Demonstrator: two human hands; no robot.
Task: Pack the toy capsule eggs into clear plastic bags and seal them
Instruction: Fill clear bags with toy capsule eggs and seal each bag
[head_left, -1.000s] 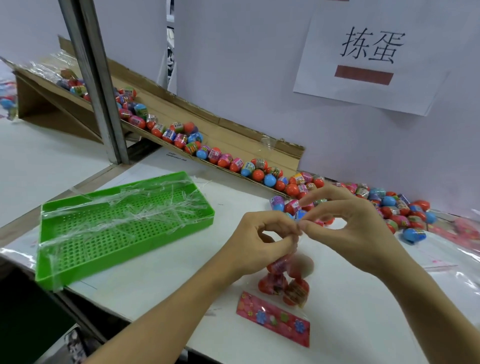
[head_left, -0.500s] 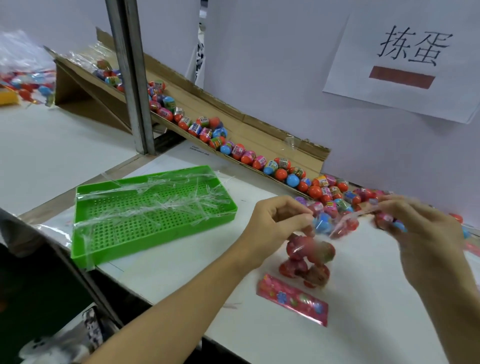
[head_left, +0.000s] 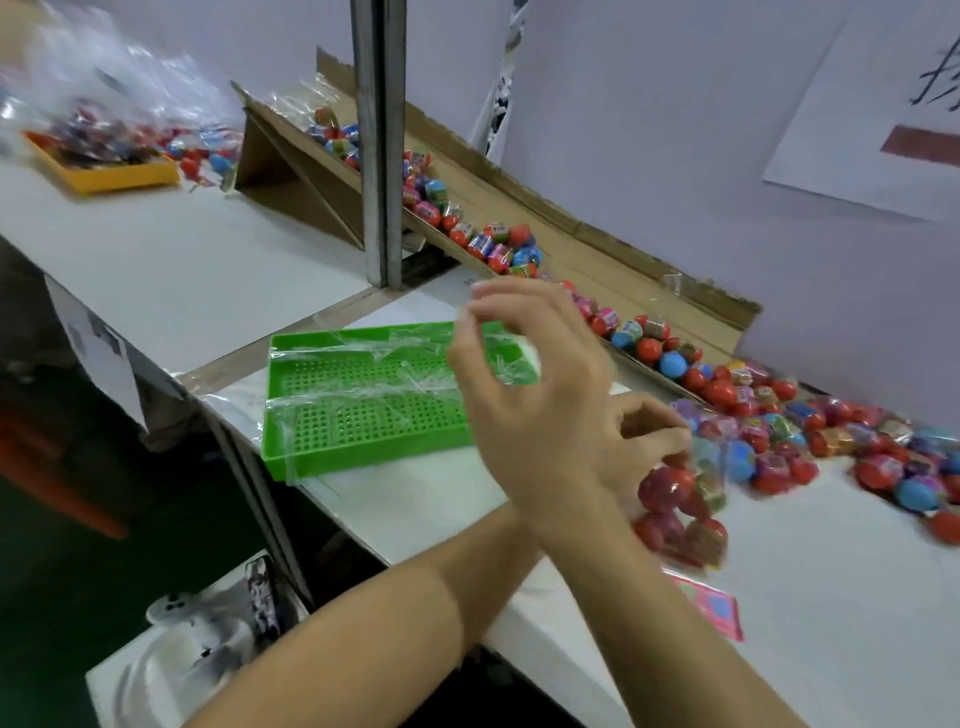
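Observation:
A clear plastic bag (head_left: 680, 514) holding several red capsule eggs stands on the white table, and my left hand (head_left: 652, 431) pinches its top. My right hand (head_left: 530, 384) crosses over the left forearm and hovers above the green tray (head_left: 358, 415). Its thumb and forefinger pinch a thin clear strip (head_left: 464, 317). A pink printed card (head_left: 714, 608) lies on the table just in front of the bag. Loose capsule eggs (head_left: 831, 441) in red, blue and pink are heaped to the right of the bag.
A sloped cardboard chute (head_left: 571, 244) lined with more eggs runs along the back wall. A grey metal post (head_left: 382, 140) stands behind the green tray, which holds several discarded clear strips. A yellow tray (head_left: 104, 174) with filled bags sits far left. The table edge drops off at the left.
My right hand left the bag's top, swung out to the right, then crossed left over my other arm to the green tray. The camera turned left. My left hand kept hold of the bag.

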